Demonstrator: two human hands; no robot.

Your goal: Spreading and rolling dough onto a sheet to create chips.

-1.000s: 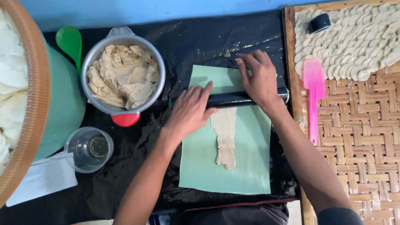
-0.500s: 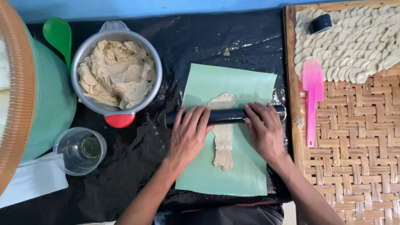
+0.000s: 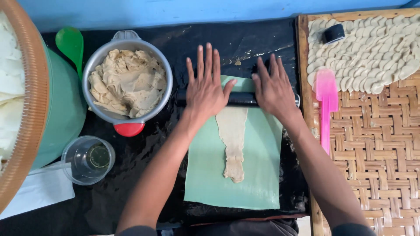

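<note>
A black rolling pin (image 3: 239,98) lies across the far end of a pale green mat (image 3: 258,170). My left hand (image 3: 207,87) presses flat on its left part, fingers spread and pointing away from me. My right hand (image 3: 273,89) rests flat on its right part the same way. A long thin strip of beige dough (image 3: 233,140) stretches down the mat from under the pin toward me. Neither hand curls around the pin; both palms bear down on it.
A metal pot of dough (image 3: 127,83) with a red handle sits at the left, beside a green spoon (image 3: 70,43), a green tub (image 3: 61,113) and a clear cup (image 3: 89,158). At the right, a woven tray (image 3: 372,157) carries cut dough pieces (image 3: 372,48), a pink spatula (image 3: 327,105) and a black round cutter (image 3: 333,32).
Both hands rolled the pin toward me and then away again to the mat's far end. The dough strip has grown longer and thinner.
</note>
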